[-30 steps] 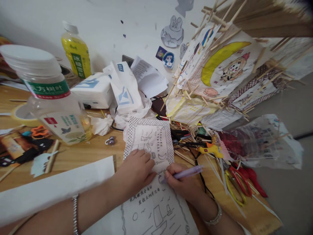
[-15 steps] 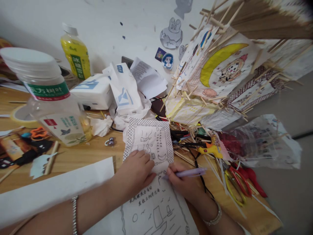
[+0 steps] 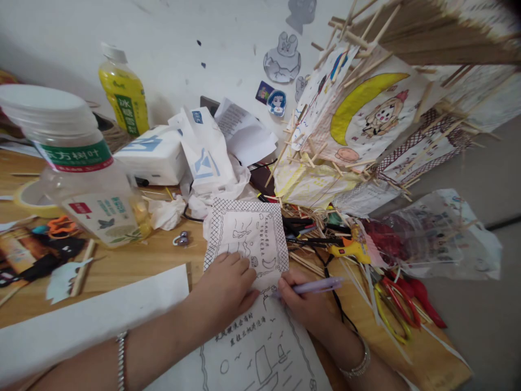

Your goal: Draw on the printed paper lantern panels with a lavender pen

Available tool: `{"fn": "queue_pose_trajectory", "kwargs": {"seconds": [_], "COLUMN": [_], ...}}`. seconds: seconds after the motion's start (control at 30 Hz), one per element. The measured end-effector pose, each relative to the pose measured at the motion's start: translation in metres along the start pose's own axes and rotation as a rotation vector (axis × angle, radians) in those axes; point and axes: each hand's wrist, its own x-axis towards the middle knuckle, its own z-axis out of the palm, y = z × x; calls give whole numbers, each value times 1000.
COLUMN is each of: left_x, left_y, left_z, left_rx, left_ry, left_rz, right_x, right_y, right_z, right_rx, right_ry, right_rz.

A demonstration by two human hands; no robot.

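Note:
A long white paper strip (image 3: 240,350) lies in front of me, covered with black line drawings, handwritten characters and a cross-hatched border. My left hand (image 3: 230,282) rests flat on it, fingers together and stretched out, holding nothing. In my right hand (image 3: 299,298) a light purple pen (image 3: 319,285) is pinched, its tip at the paper near a small drawing just right of my left hand. The pen's back end points to the right. Part of the drawing lies hidden beneath my left hand.
A large plastic bottle (image 3: 91,190) and a yellow drink bottle (image 3: 126,98) stand at left, by tissue packs (image 3: 152,155). Stick-framed paper lanterns (image 3: 366,108) rise at right. Red and yellow-handled pliers (image 3: 396,307) lie at the right edge; a blank white sheet (image 3: 101,315) at left.
The view has shifted slightly. My left hand stays on the paper, and the pen tip remains at nearly the same spot.

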Motion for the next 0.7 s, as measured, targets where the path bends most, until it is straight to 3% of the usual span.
{"fn": "queue_pose_trajectory", "kwargs": {"seconds": [0.7], "left_x": [-1], "left_y": [0], "left_z": [-1], "left_rx": [6], "left_ry": [-2], "left_rz": [5], "right_x": [-1], "right_y": [-2], "right_z": [0], "right_rx": [1], "right_ry": [21], "right_rz": [12]}}
